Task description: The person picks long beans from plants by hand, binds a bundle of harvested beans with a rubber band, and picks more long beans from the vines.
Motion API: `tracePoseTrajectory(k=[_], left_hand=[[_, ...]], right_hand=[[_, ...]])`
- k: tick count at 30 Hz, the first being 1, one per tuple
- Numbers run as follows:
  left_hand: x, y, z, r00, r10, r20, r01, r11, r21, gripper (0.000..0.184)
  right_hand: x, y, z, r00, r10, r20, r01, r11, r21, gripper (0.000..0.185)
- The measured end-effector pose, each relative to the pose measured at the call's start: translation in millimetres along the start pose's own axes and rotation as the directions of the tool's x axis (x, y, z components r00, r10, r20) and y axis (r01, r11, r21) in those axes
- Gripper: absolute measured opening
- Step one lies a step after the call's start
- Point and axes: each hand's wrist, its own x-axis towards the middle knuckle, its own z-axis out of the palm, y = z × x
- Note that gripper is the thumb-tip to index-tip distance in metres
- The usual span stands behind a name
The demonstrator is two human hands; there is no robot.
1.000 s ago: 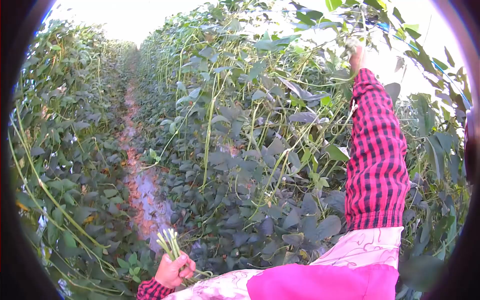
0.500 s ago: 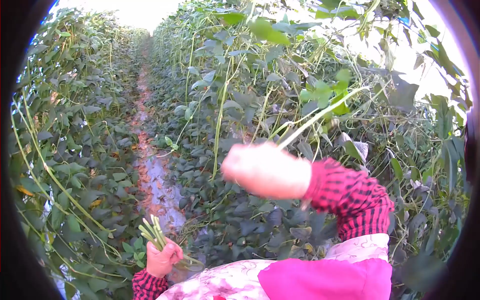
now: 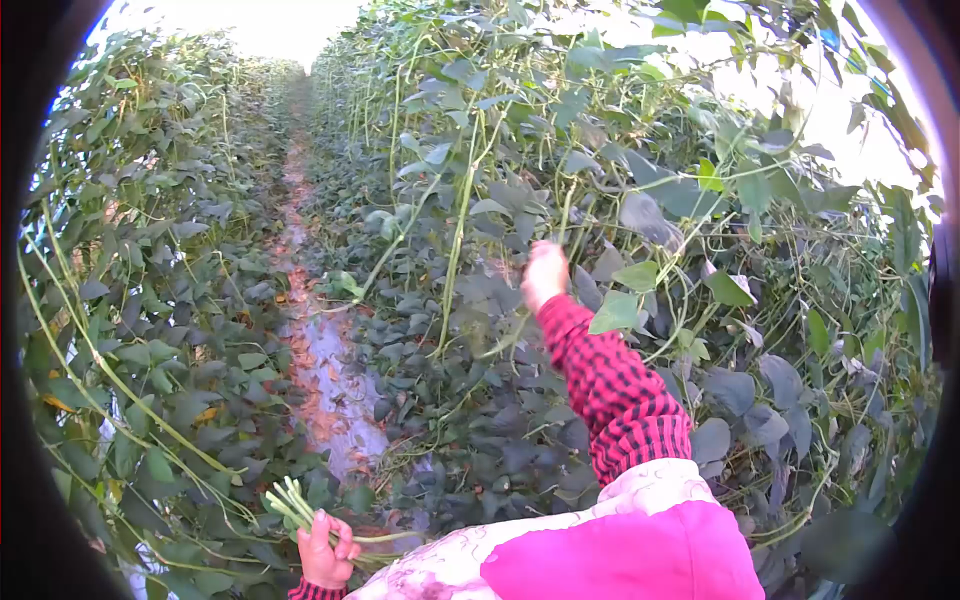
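Note:
My left hand [image 3: 328,552], low in the view, is closed around a small bunch of long green beans [image 3: 290,503]. Their pale ends stick up past the thumb, while one bean trails out to the right. Farther up, my right hand [image 3: 545,272] is reaching into the vines on the right, fingers closed. A long bean [image 3: 566,208] hangs from above into its grip, and a blurred green length curves below the hand. To the left of that hand, several more long beans [image 3: 460,230] hang among the leaves.
A narrow soil path with plastic sheeting [image 3: 335,385] runs ahead between two tall rows of vines. Long beans [image 3: 110,365] hang in the left row [image 3: 160,250]. Leafy stems [image 3: 740,290] crowd close around my right arm.
My right hand has moved from a blurred swing across the middle, a long bean near it, to a bean higher in the right vines. My left hand still grips the bunch, slightly lower.

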Motion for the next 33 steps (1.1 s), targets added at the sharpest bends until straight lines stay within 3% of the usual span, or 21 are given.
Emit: tracePoseTrajectory(k=[1,3,4,5,6,7,8,9,12,14,15,17,19,21,23,25,27,29,31,33], left_hand=[[-0.9,-0.1,-0.3,1.0,0.01,-0.008,-0.01,1.0,-0.003,0.026],[-5.0,1.2,0.6,0.998,0.035,-0.061,-0.035,0.999,0.007,0.026],[-5.7,1.3,2.8,0.997,0.046,-0.064,-0.045,0.999,0.008,0.026],[-5.8,1.0,4.2,0.996,0.05,-0.072,-0.05,0.999,0.006,0.026],[-5.9,0.3,5.3,0.997,0.056,-0.059,-0.055,0.998,0.011,0.026],[-5.8,-0.9,5.3,0.997,0.061,-0.045,-0.061,0.998,0.017,0.026],[-4.1,-2.1,5.1,0.997,0.064,-0.051,-0.063,0.998,0.016,0.026],[-2.1,-4.2,5.0,0.998,0.053,-0.047,-0.052,0.999,0.011,0.026],[0.8,-6.9,6.4,0.999,0.019,-0.039,-0.019,1.0,0.017,0.027],[3.7,-6.5,10.6,0.999,0.0,-0.04,0.001,1.0,0.026,0.027],[5.1,-7.1,12.8,0.999,-0.007,-0.036,0.006,1.0,-0.016,0.024],[7.3,-7.7,18.7,0.999,-0.014,-0.041,0.011,0.998,-0.061,0.022],[8.1,-7.5,24.0,1.0,-0.019,-0.002,0.019,0.998,-0.059,0.022],[9.1,-8.8,26.5,1.0,-0.02,0.003,0.02,0.998,-0.057,0.023],[8.8,-9.2,30.0,0.999,-0.036,0.032,0.038,0.997,-0.065,0.024],[6.9,-10.5,31.0,0.999,-0.036,0.023,0.037,0.997,-0.065,0.025],[5.2,-11.4,31.9,0.999,-0.04,0.027,0.041,0.997,-0.067,0.024],[3.5,-11.7,30.8,0.999,-0.03,0.021,0.031,0.998,-0.062,0.025],[1.7,-12.7,31.2,1.0,-0.016,0.013,0.017,0.998,-0.06,0.025],[-1.0,-12.8,34.0,0.999,-0.034,-0.028,0.032,0.997,-0.071,0.025]], right_hand=[[46.0,13.9,-12.3,0.988,0.155,-0.005,-0.154,0.983,0.097,0.013],[56.7,-34.1,-19.6,0.987,-0.103,-0.127,0.071,0.969,-0.236,0.018],[83.4,-21.4,-19.2,0.865,-0.466,-0.187,0.355,0.831,-0.429,0.022],[107.9,-6.3,-19.2,0.62,-0.767,-0.165,0.545,0.573,-0.613,0.026],[112.1,-21.4,-26.1,0.85,-0.519,-0.088,0.409,0.757,-0.51,0.031],[110.5,-41.9,-32.0,0.975,-0.219,0.028,0.21,0.88,-0.426,0.035],[112.6,-50.7,-28.8,0.994,-0.103,-0.02,0.09,0.937,-0.339,0.039],[99.8,-67.3,-25.5,0.938,-0.305,-0.165,0.172,0.821,-0.544,0.04],[105.7,-60.4,-27.1,0.913,-0.395,-0.101,0.281,0.79,-0.546,0.036],[101.6,-66.4,-25.5,0.921,-0.286,0.264,0.307,0.951,-0.039,0.031],[98.9,-69.4,-25.9,0.921,-0.283,0.269,0.304,0.952,-0.04,0.031],[84.1,-85.2,-27.4,0.897,-0.079,0.435,0.088,0.996,0.0,0.027],[60.4,-90.2,-22.7,0.888,-0.115,0.446,0.082,0.992,0.093,0.024],[45.5,-88.2,-17.5,0.941,0.09,0.327,-0.182,0.948,0.261,0.023],[39.4,-80.8,-11.3,0.936,0.056,0.347,-0.171,0.935,0.31,0.023],[34.9,-73.0,-4.5,0.927,-0.175,0.331,0.061,0.943,0.327,0.022],[38.1,-67.3,-1.7,0.929,-0.159,0.335,0.038,0.94,0.339,0.019],[37.4,-76.2,-1.1,0.909,0.097,0.405,-0.253,0.902,0.351,0.015],[35.4,-74.6,10.4,0.914,0.151,0.375,-0.301,0.874,0.38,0.011],[38.1,-60.0,24.0,0.819,0.213,0.533,-0.44,0.828,0.346,0.009]])
